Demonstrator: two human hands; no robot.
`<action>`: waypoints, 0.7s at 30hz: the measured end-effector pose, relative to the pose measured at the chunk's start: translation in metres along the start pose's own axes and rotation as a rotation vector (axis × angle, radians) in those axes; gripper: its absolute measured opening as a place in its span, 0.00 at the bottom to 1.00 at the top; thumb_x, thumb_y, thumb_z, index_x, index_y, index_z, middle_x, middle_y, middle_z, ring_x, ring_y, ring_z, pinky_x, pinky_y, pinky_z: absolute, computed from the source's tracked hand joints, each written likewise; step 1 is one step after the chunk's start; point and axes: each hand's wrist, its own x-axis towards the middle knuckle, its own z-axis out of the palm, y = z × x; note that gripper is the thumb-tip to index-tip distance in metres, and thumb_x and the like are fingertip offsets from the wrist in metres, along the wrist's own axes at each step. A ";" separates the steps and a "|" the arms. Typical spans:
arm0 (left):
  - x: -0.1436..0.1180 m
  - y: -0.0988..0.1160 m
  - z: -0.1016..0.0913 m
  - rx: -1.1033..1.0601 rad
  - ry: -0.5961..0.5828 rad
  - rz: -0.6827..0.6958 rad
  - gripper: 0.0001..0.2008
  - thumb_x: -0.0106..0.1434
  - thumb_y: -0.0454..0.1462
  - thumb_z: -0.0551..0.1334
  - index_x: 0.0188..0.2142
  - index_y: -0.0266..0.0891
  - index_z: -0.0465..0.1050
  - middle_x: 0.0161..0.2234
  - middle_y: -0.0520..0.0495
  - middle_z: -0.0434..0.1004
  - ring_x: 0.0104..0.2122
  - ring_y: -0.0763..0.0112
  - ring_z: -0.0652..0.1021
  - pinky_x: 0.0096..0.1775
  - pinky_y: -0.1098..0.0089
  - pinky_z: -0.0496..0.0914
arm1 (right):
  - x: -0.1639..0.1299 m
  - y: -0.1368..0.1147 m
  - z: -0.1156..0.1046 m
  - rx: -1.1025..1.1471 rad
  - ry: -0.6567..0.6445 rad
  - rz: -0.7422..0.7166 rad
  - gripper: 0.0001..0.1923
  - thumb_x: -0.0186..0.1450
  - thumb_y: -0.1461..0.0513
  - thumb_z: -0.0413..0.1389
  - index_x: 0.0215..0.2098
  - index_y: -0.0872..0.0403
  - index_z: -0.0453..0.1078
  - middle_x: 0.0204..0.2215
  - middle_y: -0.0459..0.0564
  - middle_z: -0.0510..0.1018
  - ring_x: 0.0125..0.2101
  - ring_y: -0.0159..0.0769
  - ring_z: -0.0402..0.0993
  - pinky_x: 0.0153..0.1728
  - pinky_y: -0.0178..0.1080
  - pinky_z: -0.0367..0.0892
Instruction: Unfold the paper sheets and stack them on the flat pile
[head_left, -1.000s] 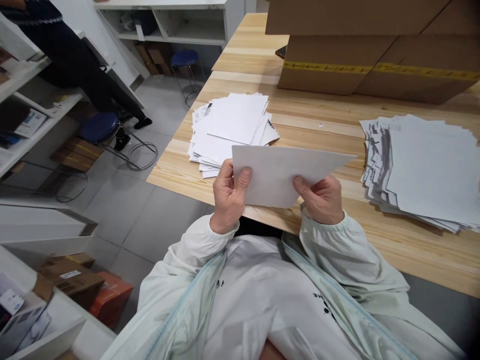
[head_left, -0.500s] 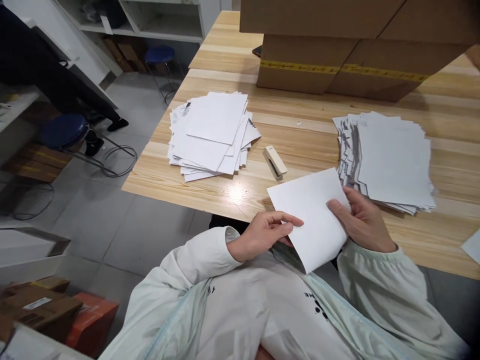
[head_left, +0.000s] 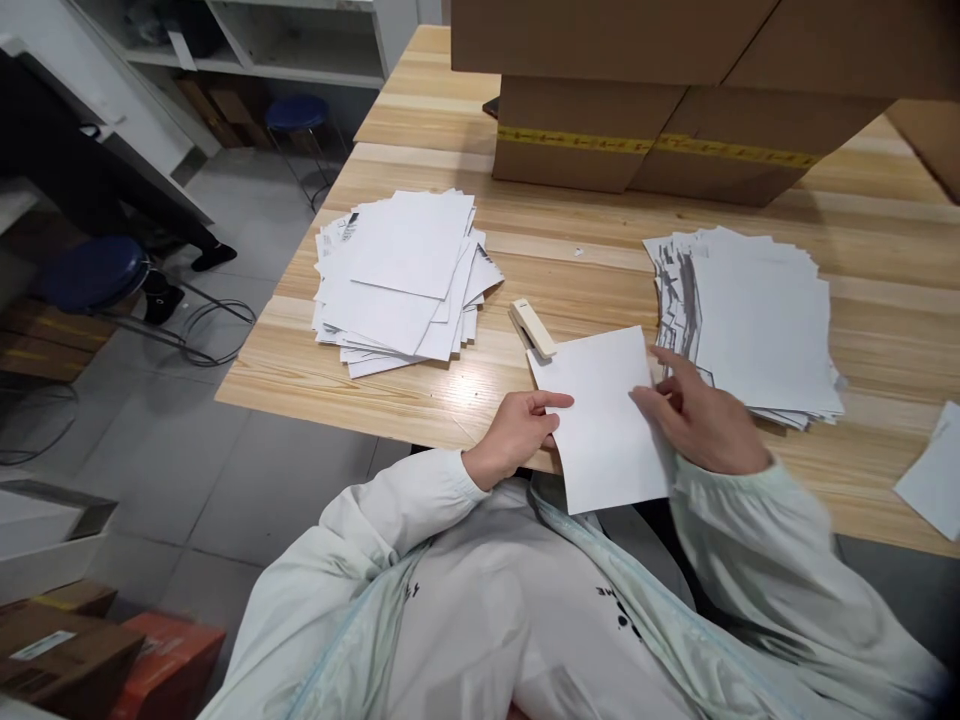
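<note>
The white sheet, held up in front of the chest with both hands a second ago, now lies lower, over the near edge of the desk, its top corner touching the stapler. The left hand has shifted from gripping the sheet's left end to resting at its left edge, index finger extended. The right hand has moved from the lower edge to the right edge, beside the right-hand paper stack.

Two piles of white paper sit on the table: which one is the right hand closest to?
The right-side pile of white sheets, fanned out beside the right hand. The other white pile lies far left, beyond the beige stapler.
</note>
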 end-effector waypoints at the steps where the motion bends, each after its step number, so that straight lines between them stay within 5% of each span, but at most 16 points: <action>1: 0.002 0.000 -0.001 0.003 -0.003 -0.011 0.18 0.58 0.22 0.57 0.46 0.30 0.78 0.24 0.56 0.66 0.25 0.80 0.74 0.34 0.72 0.76 | 0.001 -0.002 -0.016 -0.163 -0.009 -0.046 0.29 0.66 0.50 0.54 0.63 0.51 0.65 0.33 0.49 0.83 0.27 0.41 0.75 0.23 0.38 0.62; 3: 0.003 0.000 -0.004 0.005 -0.017 -0.029 0.19 0.58 0.23 0.58 0.47 0.30 0.77 0.25 0.54 0.70 0.26 0.79 0.75 0.36 0.71 0.77 | 0.008 -0.012 -0.046 -0.375 0.036 -0.164 0.26 0.68 0.50 0.50 0.61 0.49 0.67 0.36 0.51 0.83 0.32 0.44 0.76 0.24 0.40 0.60; 6: 0.002 0.002 -0.006 -0.011 -0.058 -0.047 0.18 0.58 0.23 0.60 0.48 0.30 0.77 0.29 0.50 0.76 0.29 0.77 0.77 0.36 0.71 0.77 | 0.041 -0.039 -0.059 -0.344 0.146 -0.358 0.21 0.72 0.53 0.45 0.55 0.51 0.72 0.41 0.55 0.83 0.38 0.44 0.77 0.32 0.42 0.65; 8: 0.003 0.003 -0.007 -0.024 -0.071 -0.059 0.18 0.58 0.23 0.61 0.47 0.30 0.76 0.29 0.49 0.76 0.28 0.77 0.78 0.35 0.72 0.77 | 0.073 -0.063 -0.040 -0.171 0.146 -0.476 0.22 0.74 0.55 0.42 0.53 0.53 0.74 0.45 0.56 0.82 0.42 0.43 0.76 0.42 0.43 0.68; 13: 0.007 0.004 -0.006 -0.053 -0.057 -0.072 0.18 0.56 0.23 0.61 0.47 0.28 0.76 0.28 0.48 0.77 0.27 0.76 0.78 0.32 0.72 0.77 | 0.140 -0.114 0.046 0.056 0.110 -0.592 0.24 0.75 0.55 0.38 0.56 0.53 0.70 0.51 0.57 0.78 0.53 0.46 0.69 0.56 0.50 0.64; 16: 0.010 0.002 -0.006 -0.050 -0.058 -0.070 0.18 0.56 0.23 0.61 0.47 0.29 0.76 0.27 0.49 0.76 0.26 0.76 0.77 0.31 0.73 0.76 | 0.150 -0.123 0.079 0.057 0.046 -0.603 0.24 0.75 0.55 0.37 0.58 0.54 0.68 0.56 0.58 0.74 0.58 0.47 0.64 0.60 0.52 0.60; 21: 0.014 0.004 -0.006 -0.043 -0.063 -0.067 0.18 0.56 0.23 0.60 0.46 0.29 0.77 0.27 0.50 0.75 0.26 0.76 0.76 0.32 0.71 0.76 | 0.143 -0.120 0.099 -0.052 0.057 -0.597 0.23 0.74 0.55 0.39 0.62 0.51 0.65 0.64 0.56 0.66 0.67 0.49 0.51 0.65 0.57 0.48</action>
